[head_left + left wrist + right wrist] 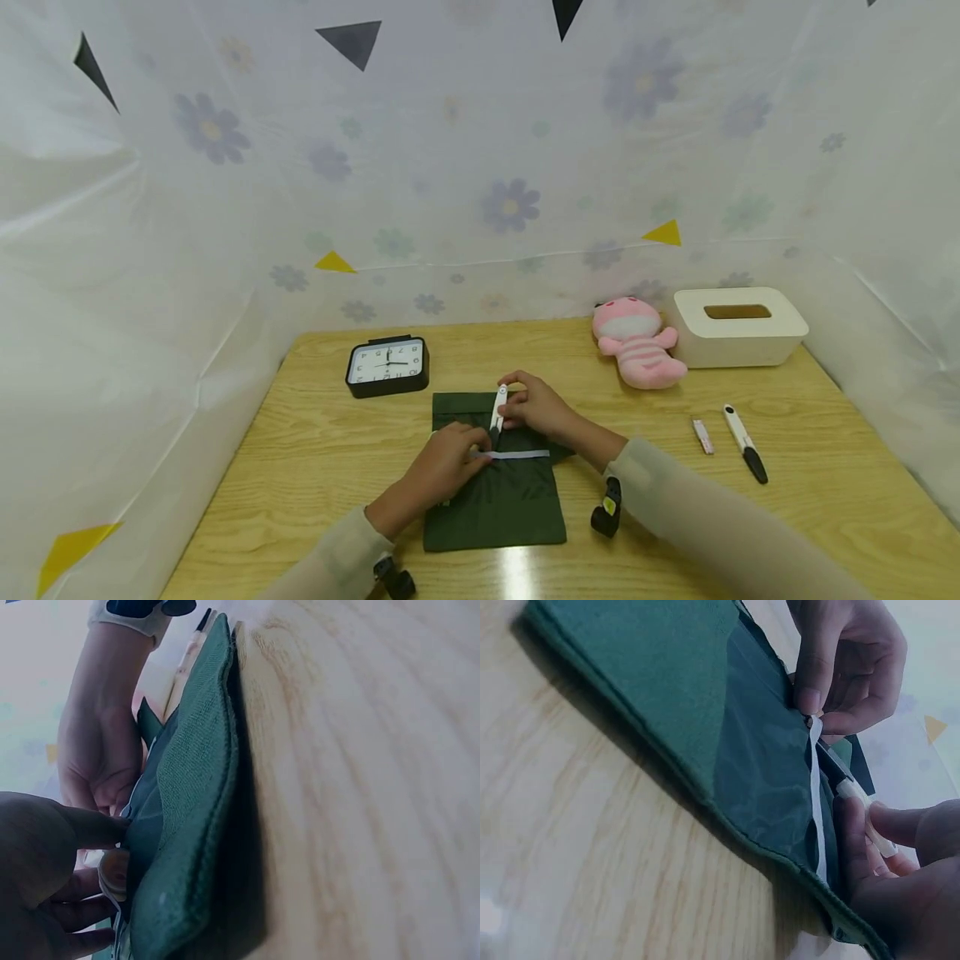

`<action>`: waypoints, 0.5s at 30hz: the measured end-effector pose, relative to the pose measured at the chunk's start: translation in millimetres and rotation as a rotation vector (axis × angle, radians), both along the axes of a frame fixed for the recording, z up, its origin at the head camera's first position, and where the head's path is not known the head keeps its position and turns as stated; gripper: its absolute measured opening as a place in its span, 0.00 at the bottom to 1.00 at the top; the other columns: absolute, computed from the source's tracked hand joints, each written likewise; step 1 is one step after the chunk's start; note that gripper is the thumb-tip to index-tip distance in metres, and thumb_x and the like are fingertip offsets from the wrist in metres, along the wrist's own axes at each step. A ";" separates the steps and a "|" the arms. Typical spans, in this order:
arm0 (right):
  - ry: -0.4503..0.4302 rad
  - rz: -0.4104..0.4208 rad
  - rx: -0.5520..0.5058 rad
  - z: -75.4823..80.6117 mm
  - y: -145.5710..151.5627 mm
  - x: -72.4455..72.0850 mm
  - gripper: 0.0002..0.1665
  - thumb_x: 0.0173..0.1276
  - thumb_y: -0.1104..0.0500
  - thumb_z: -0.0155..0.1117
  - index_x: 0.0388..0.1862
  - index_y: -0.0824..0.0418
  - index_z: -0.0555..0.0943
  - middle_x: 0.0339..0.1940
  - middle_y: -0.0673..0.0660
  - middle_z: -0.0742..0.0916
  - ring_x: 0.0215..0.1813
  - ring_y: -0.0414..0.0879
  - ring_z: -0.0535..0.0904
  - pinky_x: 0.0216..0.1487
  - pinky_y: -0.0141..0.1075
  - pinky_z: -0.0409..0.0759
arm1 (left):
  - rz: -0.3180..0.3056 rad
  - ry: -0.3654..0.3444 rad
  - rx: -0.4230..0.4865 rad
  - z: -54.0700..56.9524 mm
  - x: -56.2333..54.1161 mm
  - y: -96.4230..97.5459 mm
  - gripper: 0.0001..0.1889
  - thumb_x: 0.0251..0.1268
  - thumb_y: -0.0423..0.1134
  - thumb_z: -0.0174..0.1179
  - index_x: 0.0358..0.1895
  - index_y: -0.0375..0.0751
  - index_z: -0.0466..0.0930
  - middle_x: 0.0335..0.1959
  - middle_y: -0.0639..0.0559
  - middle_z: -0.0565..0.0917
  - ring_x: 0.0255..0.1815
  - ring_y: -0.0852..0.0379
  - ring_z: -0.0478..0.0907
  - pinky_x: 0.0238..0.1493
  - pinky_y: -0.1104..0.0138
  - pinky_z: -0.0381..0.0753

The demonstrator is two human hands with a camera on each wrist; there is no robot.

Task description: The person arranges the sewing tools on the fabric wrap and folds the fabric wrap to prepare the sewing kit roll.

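A dark green cloth pouch [495, 508] lies on the table with a white strip [525, 454] across it. My left hand [447, 457] pinches the white strip between thumb and finger, as the right wrist view also shows. My right hand [540, 407] grips a slim white-handled tool [499, 404] with a dark end, angled down to the strip. In the right wrist view the tool's white handle [866, 814] sits between thumb and fingers, and its dark part passes behind the strip [817, 802]. The tool's tip is hidden near the left fingertips.
A black-framed clock [387, 367] stands at the back left. At the back right are a pink plush toy [637, 346] and a white tissue box [738, 333]. A small pale pink item [702, 436] and another white-and-black tool [746, 444] lie to the right.
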State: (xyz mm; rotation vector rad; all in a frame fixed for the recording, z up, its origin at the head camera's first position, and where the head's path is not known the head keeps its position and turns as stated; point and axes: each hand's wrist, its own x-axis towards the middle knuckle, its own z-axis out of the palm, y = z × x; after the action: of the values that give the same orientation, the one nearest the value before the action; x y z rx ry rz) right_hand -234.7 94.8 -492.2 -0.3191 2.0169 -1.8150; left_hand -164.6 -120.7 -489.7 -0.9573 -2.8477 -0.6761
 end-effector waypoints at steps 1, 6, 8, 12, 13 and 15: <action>-0.008 -0.010 -0.003 -0.2 0.3 0.1 0.31 0.74 0.72 0.62 0.72 0.73 0.64 0.39 0.65 0.87 0.35 0.46 0.87 0.40 0.40 0.88 | 0.001 -0.003 0.004 0.1 0.1 0.0 0.04 0.69 0.43 0.69 0.39 0.51 0.85 0.37 0.58 0.86 0.40 0.59 0.80 0.41 0.63 0.80; -0.046 -0.066 -0.022 -0.1 -0.5 1.4 0.31 0.74 0.73 0.62 0.73 0.72 0.65 0.40 0.65 0.87 0.35 0.47 0.88 0.41 0.39 0.88 | -0.003 -0.011 0.024 -0.9 0.7 -0.3 0.04 0.69 0.41 0.70 0.39 0.52 0.84 0.37 0.58 0.86 0.40 0.59 0.80 0.41 0.63 0.80; -0.050 -0.067 -0.024 -0.3 -1.0 1.5 0.31 0.73 0.73 0.62 0.72 0.73 0.65 0.40 0.65 0.87 0.35 0.47 0.88 0.41 0.39 0.88 | -0.008 -0.008 0.030 -1.6 0.7 -0.5 0.04 0.68 0.41 0.70 0.39 0.52 0.84 0.37 0.58 0.86 0.41 0.59 0.80 0.41 0.63 0.80; -0.053 -0.025 -0.011 1.2 -1.1 2.3 0.31 0.73 0.73 0.63 0.71 0.74 0.64 0.39 0.66 0.87 0.35 0.47 0.88 0.40 0.39 0.88 | -0.020 0.003 0.033 -2.2 0.5 -0.7 0.04 0.68 0.40 0.70 0.39 0.52 0.84 0.38 0.57 0.86 0.42 0.59 0.80 0.42 0.63 0.81; -0.057 -0.022 -0.008 1.9 -0.8 2.7 0.31 0.73 0.73 0.63 0.71 0.74 0.65 0.39 0.66 0.87 0.34 0.47 0.87 0.40 0.39 0.88 | -0.022 0.003 0.033 -2.0 0.6 -0.6 0.04 0.68 0.40 0.70 0.39 0.52 0.84 0.38 0.57 0.86 0.42 0.59 0.80 0.42 0.63 0.81; -0.056 -0.036 -0.010 2.4 -0.4 3.2 0.31 0.73 0.73 0.62 0.71 0.74 0.64 0.39 0.66 0.87 0.33 0.46 0.87 0.39 0.38 0.88 | -0.021 0.002 0.033 -1.2 0.9 -0.4 0.04 0.68 0.40 0.70 0.39 0.52 0.83 0.37 0.57 0.86 0.41 0.59 0.80 0.41 0.63 0.80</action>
State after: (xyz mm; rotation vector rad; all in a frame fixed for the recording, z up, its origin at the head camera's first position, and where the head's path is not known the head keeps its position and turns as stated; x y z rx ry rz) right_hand -231.5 94.5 -489.7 -0.2337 1.9878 -1.8351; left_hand -163.7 -121.1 -491.0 -0.9844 -2.8190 -0.7210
